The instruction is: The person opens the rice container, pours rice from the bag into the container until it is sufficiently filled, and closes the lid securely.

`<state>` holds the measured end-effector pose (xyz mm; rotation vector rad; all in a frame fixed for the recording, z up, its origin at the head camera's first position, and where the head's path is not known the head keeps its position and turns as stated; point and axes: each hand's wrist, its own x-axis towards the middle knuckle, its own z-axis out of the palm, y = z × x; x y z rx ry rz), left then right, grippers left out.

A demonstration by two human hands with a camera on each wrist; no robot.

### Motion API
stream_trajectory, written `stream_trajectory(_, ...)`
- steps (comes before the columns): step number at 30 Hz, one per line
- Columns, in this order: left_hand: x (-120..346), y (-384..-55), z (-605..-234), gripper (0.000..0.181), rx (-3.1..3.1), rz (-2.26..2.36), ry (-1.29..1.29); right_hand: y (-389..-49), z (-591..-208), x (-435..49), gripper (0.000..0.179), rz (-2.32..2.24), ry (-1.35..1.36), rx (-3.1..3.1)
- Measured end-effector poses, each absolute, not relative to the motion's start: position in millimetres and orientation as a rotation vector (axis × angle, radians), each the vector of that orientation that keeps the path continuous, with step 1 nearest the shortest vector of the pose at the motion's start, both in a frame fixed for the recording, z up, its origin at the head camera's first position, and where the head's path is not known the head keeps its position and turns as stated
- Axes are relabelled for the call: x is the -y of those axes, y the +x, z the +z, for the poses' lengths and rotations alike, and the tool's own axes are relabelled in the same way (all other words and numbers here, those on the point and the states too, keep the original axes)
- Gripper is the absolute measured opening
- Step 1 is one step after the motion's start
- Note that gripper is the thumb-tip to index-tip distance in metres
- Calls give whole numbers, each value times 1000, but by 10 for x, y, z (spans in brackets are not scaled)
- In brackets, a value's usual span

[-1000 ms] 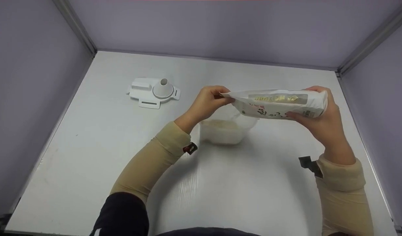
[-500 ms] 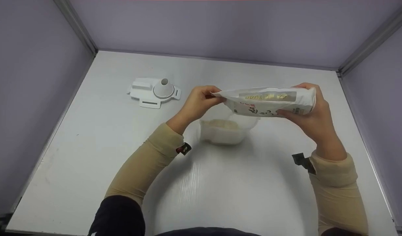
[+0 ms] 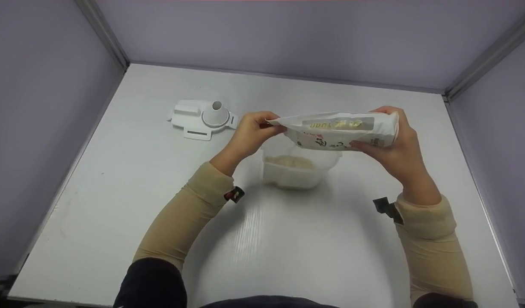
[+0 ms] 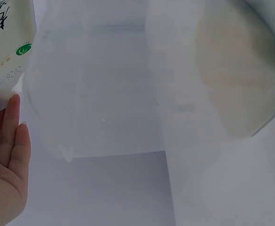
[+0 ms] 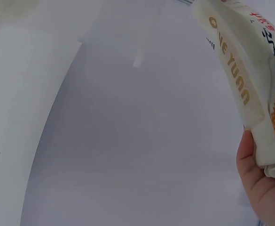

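Note:
A white plastic food bag [image 3: 330, 139] with gold lettering and dark characters lies nearly sideways in the air, tilted toward the left. My left hand [image 3: 250, 133] pinches its left corner between thumb and fingers. The right hand [image 3: 401, 149] grips the bag's base end, thumb in front. Printed ears of grain show on the bag [image 5: 243, 89] in the right wrist view. Below and slightly behind the bag stands a translucent plastic container [image 3: 294, 179] with a beige layer inside; the bag covers part of its far side. Whether anything flows from the bag cannot be seen.
A white plastic lid-like part [image 3: 189, 117] with a round spout and side tabs lies on the white table [image 3: 117, 205], left of the container. Grey-lilac panels [image 3: 288, 38] close off the table's back and both sides.
Both hands have carried the bag to the left and slightly up in the head view. More of the container shows from beneath it. The lid-like part stays put.

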<state>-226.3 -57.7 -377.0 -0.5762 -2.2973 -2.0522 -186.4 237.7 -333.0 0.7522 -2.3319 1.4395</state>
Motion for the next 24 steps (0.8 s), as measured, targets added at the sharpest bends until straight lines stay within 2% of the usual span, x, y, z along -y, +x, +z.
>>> stream_trajectory(24,475,-2236,-3811,15,2338,-2106,-619,-1756,-3375,-2488,64,1425,710,2347)
